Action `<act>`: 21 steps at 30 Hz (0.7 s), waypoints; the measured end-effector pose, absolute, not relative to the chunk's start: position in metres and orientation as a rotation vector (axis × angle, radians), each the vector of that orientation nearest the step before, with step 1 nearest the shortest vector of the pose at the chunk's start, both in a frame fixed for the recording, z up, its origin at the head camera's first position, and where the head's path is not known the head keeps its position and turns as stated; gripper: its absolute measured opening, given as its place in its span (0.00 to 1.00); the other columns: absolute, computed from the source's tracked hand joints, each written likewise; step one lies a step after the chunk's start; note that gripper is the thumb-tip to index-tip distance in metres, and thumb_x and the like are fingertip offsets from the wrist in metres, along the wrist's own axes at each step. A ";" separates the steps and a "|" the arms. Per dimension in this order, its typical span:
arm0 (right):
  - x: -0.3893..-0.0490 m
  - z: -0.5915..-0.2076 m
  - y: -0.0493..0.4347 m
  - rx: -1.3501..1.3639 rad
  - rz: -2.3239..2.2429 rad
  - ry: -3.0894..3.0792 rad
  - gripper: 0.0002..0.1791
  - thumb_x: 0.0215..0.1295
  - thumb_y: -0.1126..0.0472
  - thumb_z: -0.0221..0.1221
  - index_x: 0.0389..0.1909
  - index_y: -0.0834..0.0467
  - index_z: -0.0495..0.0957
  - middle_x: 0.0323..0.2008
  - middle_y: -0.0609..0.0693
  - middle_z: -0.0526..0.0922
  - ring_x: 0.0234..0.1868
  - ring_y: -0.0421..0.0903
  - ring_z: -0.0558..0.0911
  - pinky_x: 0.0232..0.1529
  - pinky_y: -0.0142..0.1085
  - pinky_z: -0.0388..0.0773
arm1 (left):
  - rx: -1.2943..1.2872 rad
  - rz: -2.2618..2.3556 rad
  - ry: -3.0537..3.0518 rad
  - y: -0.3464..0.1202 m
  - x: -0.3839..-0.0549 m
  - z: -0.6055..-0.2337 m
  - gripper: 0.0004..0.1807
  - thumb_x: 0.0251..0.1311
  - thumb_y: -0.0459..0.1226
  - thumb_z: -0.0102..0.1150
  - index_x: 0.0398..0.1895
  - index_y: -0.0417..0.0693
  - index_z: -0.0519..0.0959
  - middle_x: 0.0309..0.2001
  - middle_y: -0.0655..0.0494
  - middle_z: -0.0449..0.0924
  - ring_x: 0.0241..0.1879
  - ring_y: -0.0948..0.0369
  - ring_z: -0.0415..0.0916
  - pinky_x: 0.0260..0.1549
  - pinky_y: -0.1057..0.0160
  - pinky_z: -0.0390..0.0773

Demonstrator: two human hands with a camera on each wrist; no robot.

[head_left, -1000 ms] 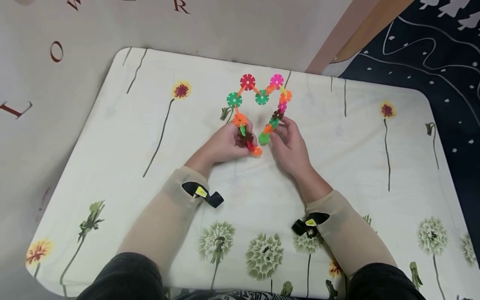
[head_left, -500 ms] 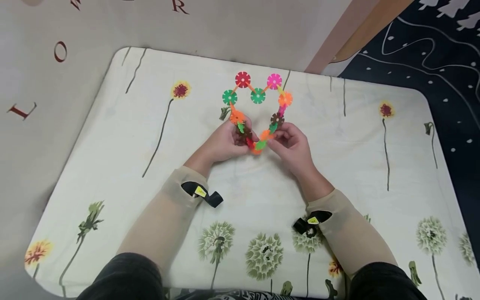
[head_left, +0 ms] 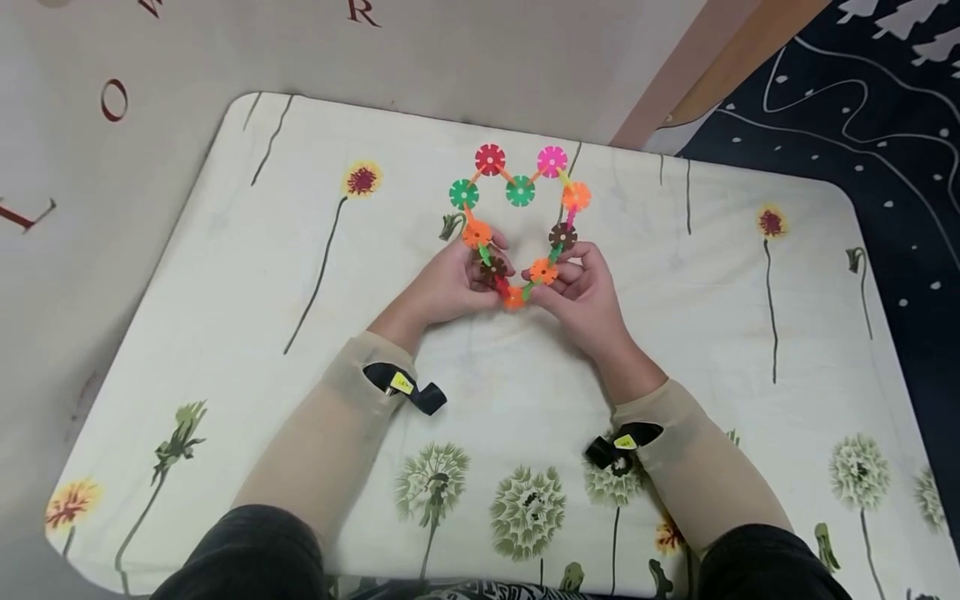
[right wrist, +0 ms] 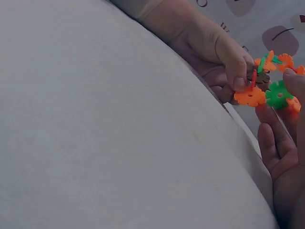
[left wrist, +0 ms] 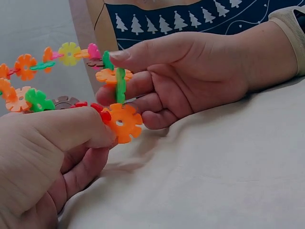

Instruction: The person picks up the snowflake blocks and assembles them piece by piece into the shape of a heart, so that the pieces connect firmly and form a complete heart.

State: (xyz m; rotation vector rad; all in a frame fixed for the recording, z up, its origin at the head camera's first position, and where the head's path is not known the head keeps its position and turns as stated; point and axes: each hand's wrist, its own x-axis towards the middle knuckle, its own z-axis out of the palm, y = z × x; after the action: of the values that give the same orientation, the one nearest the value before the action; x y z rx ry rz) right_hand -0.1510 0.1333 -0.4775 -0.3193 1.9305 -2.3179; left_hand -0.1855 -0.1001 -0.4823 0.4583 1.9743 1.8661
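Observation:
A string of notched plastic snowflake discs in several colours, with a crimson disc (head_left: pixel 490 159) and a pink disc (head_left: pixel 552 162) at its far end, forms a heart-like loop in the head view. My left hand (head_left: pixel 453 283) pinches its lower left part, thumb by the red piece beside an orange disc (left wrist: pixel 131 121). On the other side, my right hand (head_left: pixel 581 292) holds the lower right part between thumb and fingers. In the left wrist view a bright green disc (left wrist: pixel 120 86) meets the orange disc's edge. The right wrist view shows that green disc (right wrist: pixel 278 97) beside the orange one.
A white cloth (head_left: pixel 675 308) printed with flowers and dandelions covers the table. Behind it stands a pale wall (head_left: pixel 300 50) with letters, and at the right a dark panel (head_left: pixel 885 133) with white trees and lines. Wrist straps (head_left: pixel 405 385) sit on both sleeves.
My right hand has brought the chain's right end down and left, so its green disc now meets the orange disc at the left end. The right side has turned slightly. The left hand stays put.

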 end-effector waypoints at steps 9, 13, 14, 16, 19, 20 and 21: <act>-0.155 -0.479 0.133 -0.212 -2.290 2.045 0.36 0.65 0.78 0.67 0.69 0.57 0.64 0.40 0.50 0.89 0.40 0.46 0.89 0.45 0.34 0.85 | 0.430 1.973 1.988 -0.100 -0.187 -0.484 0.39 0.53 0.17 0.67 0.69 0.42 0.68 0.57 0.44 0.77 0.40 0.49 0.84 0.45 0.57 0.86; -0.157 -0.480 0.132 -0.205 -2.264 2.070 0.39 0.64 0.78 0.68 0.74 0.63 0.64 0.43 0.53 0.89 0.42 0.47 0.89 0.45 0.34 0.86 | 0.398 1.992 1.994 -0.100 -0.186 -0.483 0.43 0.52 0.17 0.67 0.72 0.41 0.63 0.55 0.43 0.74 0.38 0.50 0.85 0.43 0.59 0.86; -0.157 -0.480 0.132 -0.205 -2.260 2.074 0.40 0.64 0.78 0.68 0.75 0.64 0.63 0.44 0.54 0.90 0.42 0.48 0.89 0.45 0.34 0.86 | 0.390 1.997 1.992 -0.100 -0.186 -0.483 0.44 0.53 0.17 0.67 0.73 0.41 0.62 0.54 0.43 0.73 0.38 0.50 0.85 0.43 0.59 0.86; -0.157 -0.480 0.132 -0.197 -2.265 2.068 0.41 0.64 0.79 0.69 0.76 0.65 0.64 0.46 0.55 0.90 0.43 0.48 0.89 0.46 0.35 0.86 | 0.383 2.009 1.989 -0.100 -0.186 -0.484 0.45 0.53 0.17 0.67 0.74 0.41 0.60 0.53 0.43 0.72 0.37 0.51 0.86 0.43 0.60 0.86; -0.157 -0.480 0.132 -0.177 -2.271 2.048 0.40 0.62 0.79 0.70 0.74 0.67 0.66 0.47 0.56 0.90 0.44 0.48 0.90 0.47 0.35 0.86 | 0.385 2.046 1.979 -0.100 -0.185 -0.484 0.43 0.52 0.16 0.67 0.72 0.41 0.63 0.50 0.43 0.73 0.37 0.51 0.86 0.42 0.59 0.86; -0.157 -0.480 0.132 -0.166 -2.274 2.041 0.39 0.62 0.79 0.70 0.73 0.67 0.67 0.47 0.56 0.90 0.44 0.48 0.90 0.48 0.36 0.86 | 0.390 2.061 1.974 -0.100 -0.185 -0.484 0.42 0.52 0.16 0.67 0.71 0.41 0.63 0.48 0.43 0.73 0.36 0.51 0.85 0.42 0.58 0.87; -0.157 -0.480 0.132 -0.158 -2.278 2.035 0.38 0.62 0.79 0.70 0.72 0.68 0.67 0.47 0.57 0.90 0.45 0.48 0.90 0.49 0.36 0.86 | 0.394 2.076 1.971 -0.100 -0.185 -0.484 0.41 0.51 0.16 0.67 0.69 0.42 0.64 0.46 0.43 0.73 0.36 0.51 0.85 0.42 0.58 0.87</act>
State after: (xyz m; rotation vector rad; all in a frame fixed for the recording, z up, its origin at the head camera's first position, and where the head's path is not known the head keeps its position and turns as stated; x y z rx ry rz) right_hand -0.1568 0.1324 -0.4800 -0.1580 2.0352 -2.2782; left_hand -0.1847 -0.0997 -0.4842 0.3942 1.9709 2.0761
